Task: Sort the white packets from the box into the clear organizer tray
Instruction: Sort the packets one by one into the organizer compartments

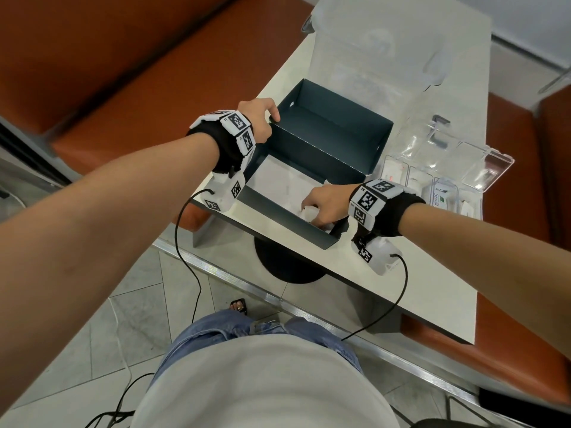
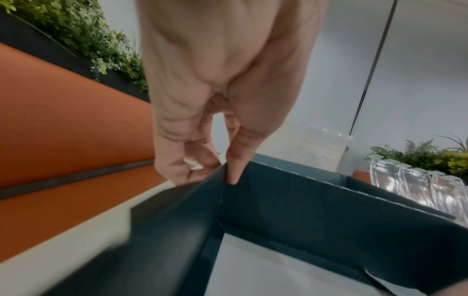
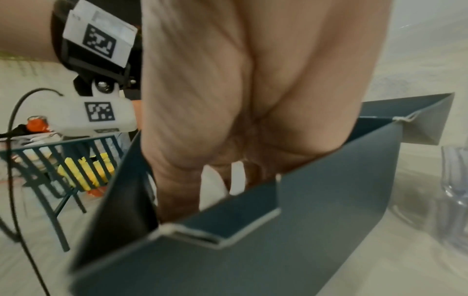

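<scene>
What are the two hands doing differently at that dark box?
The left hand pinches the box at a top corner of its wall; the right hand reaches down inside and grips white packets. The left hand stays outside at the far-left corner; the right works at the near-right corner. Both wear marker-covered wrist cameras.

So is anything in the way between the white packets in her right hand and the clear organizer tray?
Only the dark teal cardboard box wall: the right hand must lift the white packets over it toward the clear plastic organizer tray.
</scene>
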Motion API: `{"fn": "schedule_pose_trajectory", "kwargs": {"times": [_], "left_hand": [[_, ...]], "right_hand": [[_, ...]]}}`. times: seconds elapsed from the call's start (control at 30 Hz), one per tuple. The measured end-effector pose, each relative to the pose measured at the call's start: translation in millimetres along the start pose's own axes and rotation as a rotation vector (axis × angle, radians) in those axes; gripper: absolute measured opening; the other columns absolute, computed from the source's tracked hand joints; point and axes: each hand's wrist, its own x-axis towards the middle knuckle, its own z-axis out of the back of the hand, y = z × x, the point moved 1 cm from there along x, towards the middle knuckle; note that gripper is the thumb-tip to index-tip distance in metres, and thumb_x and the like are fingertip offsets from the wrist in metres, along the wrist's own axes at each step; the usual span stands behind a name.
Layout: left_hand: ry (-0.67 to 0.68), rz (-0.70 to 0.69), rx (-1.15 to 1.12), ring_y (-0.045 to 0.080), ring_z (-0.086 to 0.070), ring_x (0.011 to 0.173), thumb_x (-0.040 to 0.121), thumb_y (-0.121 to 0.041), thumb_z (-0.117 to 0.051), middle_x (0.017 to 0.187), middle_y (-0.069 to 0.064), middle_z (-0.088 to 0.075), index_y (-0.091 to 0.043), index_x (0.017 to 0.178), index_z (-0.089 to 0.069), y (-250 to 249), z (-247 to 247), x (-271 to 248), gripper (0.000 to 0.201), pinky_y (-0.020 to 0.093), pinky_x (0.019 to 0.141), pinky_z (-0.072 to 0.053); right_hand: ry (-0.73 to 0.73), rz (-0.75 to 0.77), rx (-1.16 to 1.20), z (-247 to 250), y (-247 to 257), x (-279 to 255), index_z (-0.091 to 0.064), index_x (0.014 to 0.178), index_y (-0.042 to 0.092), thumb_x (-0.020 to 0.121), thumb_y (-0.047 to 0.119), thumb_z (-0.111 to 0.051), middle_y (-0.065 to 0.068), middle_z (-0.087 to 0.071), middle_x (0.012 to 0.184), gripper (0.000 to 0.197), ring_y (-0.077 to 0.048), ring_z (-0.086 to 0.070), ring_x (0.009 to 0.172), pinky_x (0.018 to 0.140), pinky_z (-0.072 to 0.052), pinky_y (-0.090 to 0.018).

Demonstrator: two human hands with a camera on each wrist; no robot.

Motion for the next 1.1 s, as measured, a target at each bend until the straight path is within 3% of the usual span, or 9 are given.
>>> {"fn": "schedule_pose_trajectory", "kwargs": {"times": [0.17, 0.3, 0.43, 0.53, 0.63, 0.73, 0.87, 0.97, 1.1], "left_hand": [[-0.034, 0.031, 0.0, 0.027, -0.06, 0.088, 0.088, 0.009, -0.054, 0.134, 0.011, -0.049, -0.019, 0.118, -0.06, -6.4, 0.6, -6.5, 0.041, 0.02, 0.046, -0.039], [-0.051, 0.058, -0.003, 0.034, -0.062, 0.105, 0.088, 0.008, -0.054, 0.133, 0.012, -0.049, -0.019, 0.117, -0.06, -8.5, -0.6, -7.9, 0.041, 0.021, 0.045, -0.036], [-0.032, 0.067, -0.041, 0.031, -0.064, 0.096, 0.086, 0.009, -0.057, 0.131, 0.01, -0.05, -0.019, 0.116, -0.061, -7.3, -1.0, -7.3, 0.041, 0.021, 0.044, -0.038], [-0.009, 0.08, -0.069, 0.018, -0.055, 0.066, 0.086, 0.008, -0.06, 0.114, 0.008, -0.052, -0.02, 0.115, -0.06, -6.7, -0.5, -5.9, 0.04, 0.022, 0.043, -0.04], [0.058, 0.094, -0.09, 0.019, -0.054, 0.072, 0.085, 0.005, -0.065, 0.11, 0.008, -0.052, -0.021, 0.118, -0.057, -4.6, 3.6, -7.0, 0.042, 0.032, 0.062, -0.056], [0.125, 0.105, -0.033, 0.028, -0.063, 0.092, 0.087, -0.001, -0.065, 0.111, 0.011, -0.057, -0.017, 0.124, -0.055, -10.2, 10.0, -9.6, 0.041, 0.041, 0.086, -0.056], [-0.138, -0.078, 0.253, 0.029, -0.063, 0.1, 0.093, -0.016, -0.059, 0.114, 0.011, -0.061, -0.009, 0.119, -0.061, -46.3, 18.4, -17.3, 0.026, 0.034, 0.08, -0.052], [-0.164, -0.293, -0.021, 0.019, -0.062, 0.091, 0.096, -0.028, -0.056, 0.108, 0.003, -0.065, -0.014, 0.111, -0.064, -82.8, 10.9, -26.4, 0.022, 0.029, 0.078, -0.052], [0.141, -0.199, -0.57, 0.02, -0.068, 0.097, 0.093, -0.05, -0.055, 0.104, 0.003, -0.068, -0.014, 0.113, -0.06, -129.4, -21.4, -39.5, 0.041, 0.035, 0.078, -0.06]], "right_hand": [[-0.106, -0.028, 0.038, 2.6, 0.2, 2.5, -0.042, 0.132, 0.014, 0.086, 0.02, -0.067, -0.011, -0.057, 0.118, 0.053, -0.011, -0.054, 0.064, 0.07, -0.046, -0.027], [-0.057, -0.059, 0.013, 2.2, -2.1, 2.5, -0.053, 0.122, 0.005, 0.086, 0.021, -0.067, -0.015, -0.065, 0.113, 0.042, -0.028, -0.065, 0.094, 0.086, -0.055, -0.039], [-0.083, -0.034, -0.008, 3.7, -2.3, -4.0, -0.065, 0.103, 0.003, 0.087, 0.017, -0.063, -0.014, -0.068, 0.1, 0.022, -0.026, -0.062, 0.09, 0.079, -0.051, -0.032], [-0.141, -0.035, -0.017, 6.4, -7.7, -7.0, -0.066, 0.103, 0.001, 0.09, 0.017, -0.057, -0.014, -0.067, 0.098, 0.023, -0.03, -0.061, 0.096, 0.084, -0.051, -0.036], [-0.247, -0.054, 0.038, 14.8, -16.9, -14.3, -0.065, 0.094, 0.002, 0.083, 0.022, -0.069, -0.009, -0.062, 0.087, 0.023, -0.027, -0.059, 0.087, 0.078, -0.05, -0.035], [-0.387, -0.069, 0.244, 27.2, -33.8, -29.6, -0.068, 0.097, 0.007, 0.079, 0.03, -0.077, -0.007, -0.067, 0.092, 0.031, -0.023, -0.062, 0.085, 0.076, -0.05, -0.032], [-0.609, -0.044, 0.789, 36.9, -57.8, -59.5, -0.067, 0.098, 0.009, 0.078, 0.019, -0.078, -0.01, -0.07, 0.098, 0.025, -0.024, -0.068, 0.09, 0.075, -0.056, -0.035], [-0.701, 0.033, 1.182, 41.8, -71.4, -82.7, -0.064, 0.103, 0.01, 0.081, 0.008, -0.074, -0.01, -0.07, 0.106, 0.024, -0.022, -0.07, 0.094, 0.077, -0.059, -0.034], [-0.797, 0.15, 1.482, 46.9, -84.7, -103.9, -0.056, 0.124, -0.001, 0.085, 0.001, -0.068, -0.017, -0.068, 0.114, 0.041, -0.028, -0.069, 0.099, 0.08, -0.058, -0.038]]}}
